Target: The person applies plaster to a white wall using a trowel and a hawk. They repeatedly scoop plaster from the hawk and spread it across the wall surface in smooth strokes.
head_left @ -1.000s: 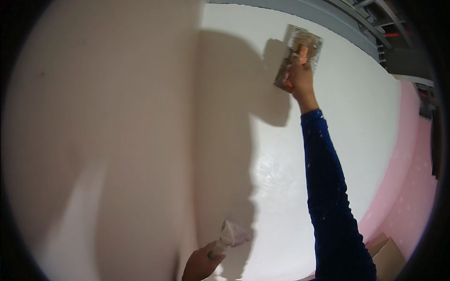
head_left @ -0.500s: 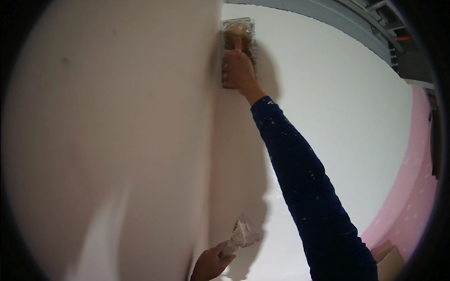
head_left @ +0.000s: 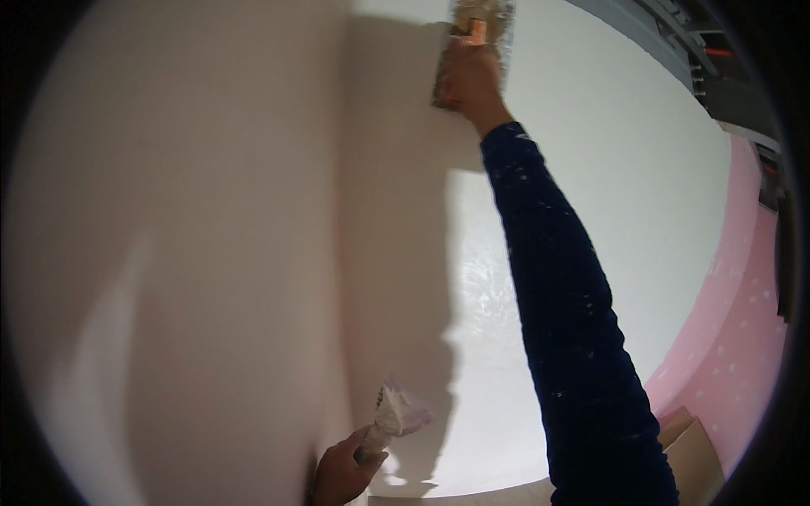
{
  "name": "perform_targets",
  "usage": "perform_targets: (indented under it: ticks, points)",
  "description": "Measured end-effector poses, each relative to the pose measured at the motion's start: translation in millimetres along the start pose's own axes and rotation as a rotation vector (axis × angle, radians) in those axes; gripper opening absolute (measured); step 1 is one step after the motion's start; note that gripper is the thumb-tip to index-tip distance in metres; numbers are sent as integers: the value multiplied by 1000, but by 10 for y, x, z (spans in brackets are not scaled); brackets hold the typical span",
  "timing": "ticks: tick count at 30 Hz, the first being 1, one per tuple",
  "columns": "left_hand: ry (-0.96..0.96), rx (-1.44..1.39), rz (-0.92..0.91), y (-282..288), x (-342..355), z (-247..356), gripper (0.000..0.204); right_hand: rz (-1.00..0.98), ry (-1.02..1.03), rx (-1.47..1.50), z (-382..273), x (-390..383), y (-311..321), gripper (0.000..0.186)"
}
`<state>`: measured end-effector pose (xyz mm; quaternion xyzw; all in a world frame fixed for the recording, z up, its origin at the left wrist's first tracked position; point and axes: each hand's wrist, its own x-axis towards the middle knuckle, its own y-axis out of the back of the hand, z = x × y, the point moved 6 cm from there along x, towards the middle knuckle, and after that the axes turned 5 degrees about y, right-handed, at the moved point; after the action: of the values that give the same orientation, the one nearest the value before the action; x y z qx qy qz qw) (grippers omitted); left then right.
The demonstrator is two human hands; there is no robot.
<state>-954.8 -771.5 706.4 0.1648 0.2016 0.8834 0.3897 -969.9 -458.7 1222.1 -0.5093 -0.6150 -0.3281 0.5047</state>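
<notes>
High up at the top middle, my right hand (head_left: pixel 475 80) is closed round the orange handle of a plastering trowel (head_left: pixel 504 51). The trowel's long metal plate is crusted with plaster and is close against the white wall (head_left: pixel 641 185); whether all of its face touches cannot be told. Its upper end is cut off by the picture's edge. Low down near the wall corner, my left hand (head_left: pixel 342 472) grips the handle of a putty knife (head_left: pixel 398 413), whose flared blade points up and carries whitish plaster. A dark blue sleeve with white specks covers my right arm.
Another pale wall (head_left: pixel 186 211) meets the white one at an inner corner left of centre. Pink wall with pale spots (head_left: pixel 751 329) lies at the right. Grey metal framing (head_left: pixel 658 34) runs along the upper right. A brown cardboard box (head_left: pixel 696 451) sits at the lower right.
My right hand and the trowel have moved up and to the right, away from the corner. In the picture, my left hand with the putty knife sits slightly further left. The view has shifted too.
</notes>
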Motion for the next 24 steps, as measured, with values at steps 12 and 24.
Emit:
perform_targets:
  ticks: [12,24]
  points:
    - [-41,18,-87,-61,115,-169,56,-136,-227,495,-197,-1076,418,25]
    - [-85,-64,-23,-286,107,-155,56,-341,-250,508,-319,-1335,-847,32]
